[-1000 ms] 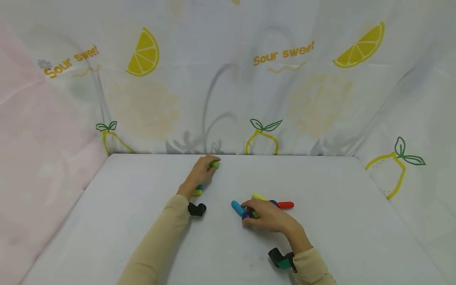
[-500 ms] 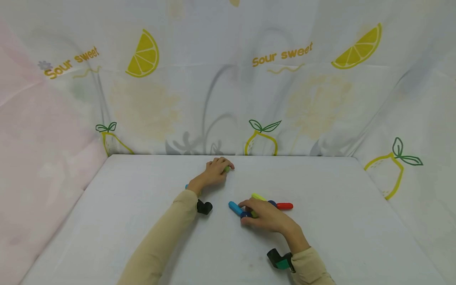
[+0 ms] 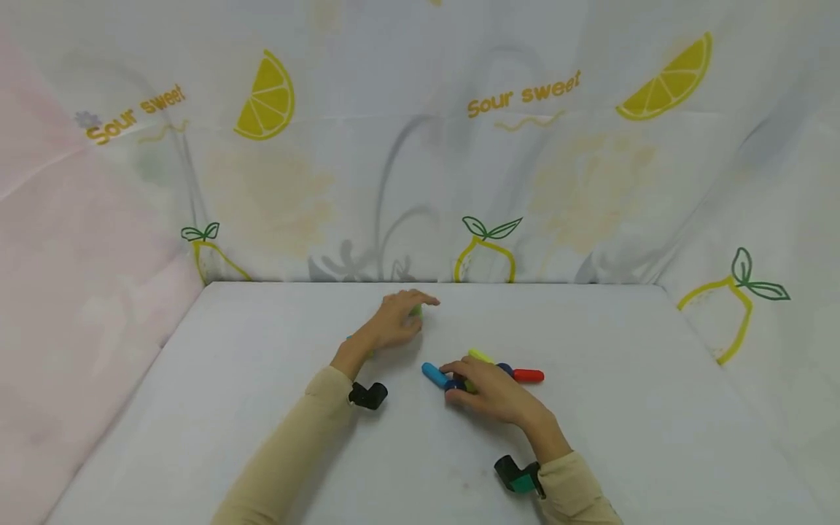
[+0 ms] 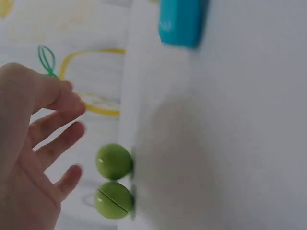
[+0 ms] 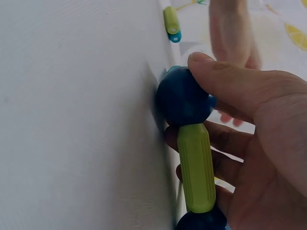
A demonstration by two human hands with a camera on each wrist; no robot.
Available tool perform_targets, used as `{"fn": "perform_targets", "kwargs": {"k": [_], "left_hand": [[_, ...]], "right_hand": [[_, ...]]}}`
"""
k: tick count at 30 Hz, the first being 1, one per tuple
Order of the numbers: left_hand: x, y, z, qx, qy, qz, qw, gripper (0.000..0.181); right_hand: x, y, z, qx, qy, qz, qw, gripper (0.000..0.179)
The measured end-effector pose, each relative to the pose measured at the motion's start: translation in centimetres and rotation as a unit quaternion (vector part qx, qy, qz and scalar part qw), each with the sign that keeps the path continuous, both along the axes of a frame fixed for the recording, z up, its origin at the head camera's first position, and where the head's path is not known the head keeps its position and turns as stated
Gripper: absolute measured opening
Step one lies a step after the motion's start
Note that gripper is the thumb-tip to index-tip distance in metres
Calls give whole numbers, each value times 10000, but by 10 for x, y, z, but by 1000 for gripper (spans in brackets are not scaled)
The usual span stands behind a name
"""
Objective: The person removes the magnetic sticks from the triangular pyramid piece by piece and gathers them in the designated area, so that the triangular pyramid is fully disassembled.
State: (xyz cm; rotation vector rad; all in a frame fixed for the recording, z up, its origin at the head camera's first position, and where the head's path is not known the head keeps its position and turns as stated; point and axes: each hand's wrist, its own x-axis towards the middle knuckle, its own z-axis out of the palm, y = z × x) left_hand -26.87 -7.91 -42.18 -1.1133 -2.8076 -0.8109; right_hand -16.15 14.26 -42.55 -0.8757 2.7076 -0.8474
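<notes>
My left hand (image 3: 396, 321) hovers at the back of the table, fingers loosely bent and thumb apart from them. Two green balls (image 4: 114, 161) sit side by side on the table just beyond its fingertips in the left wrist view; the hand mostly hides them in the head view. My right hand (image 3: 494, 390) grips a toy of rods and balls, with its thumb on a dark blue ball (image 5: 184, 96) and fingers behind a ridged yellow-green rod (image 5: 196, 167). Out of this grip extend a light blue rod (image 3: 434, 374), a yellow rod (image 3: 481, 356), another dark blue ball (image 3: 504, 369) and a red rod (image 3: 528, 375).
A loose yellow-green rod (image 5: 171, 20) and a turquoise rod (image 4: 180, 21) lie on the white table (image 3: 623, 437), largely covered by the left wrist in the head view. Behind the table hangs a lemon-print cloth (image 3: 367, 175). Each wrist wears a black camera mount (image 3: 370, 396).
My left hand has carried a green ball to the right, and its fingers have now loosened and come away from it. The right hand keeps its grip with hardly any movement.
</notes>
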Motion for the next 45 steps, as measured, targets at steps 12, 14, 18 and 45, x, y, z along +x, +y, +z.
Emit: {"fn": "perform_targets", "kwargs": {"k": [12, 14, 18, 45], "left_hand": [[64, 2, -9, -316, -1033, -742, 9914, 32], [65, -1, -11, -115, -1139, -722, 9908, 29], [66, -7, -11, 173, -1398, -771, 9870, 23], [63, -84, 1, 582, -1272, 388, 9894, 17]], "right_hand": [[1, -5, -5, -317, 165, -370, 9987, 32], [1, -6, -6, -345, 217, -515, 9978, 29], [-1, -8, -8, -414, 286, -612, 9969, 26], [-2, 0, -1, -61, 324, -951, 9949, 33]]}}
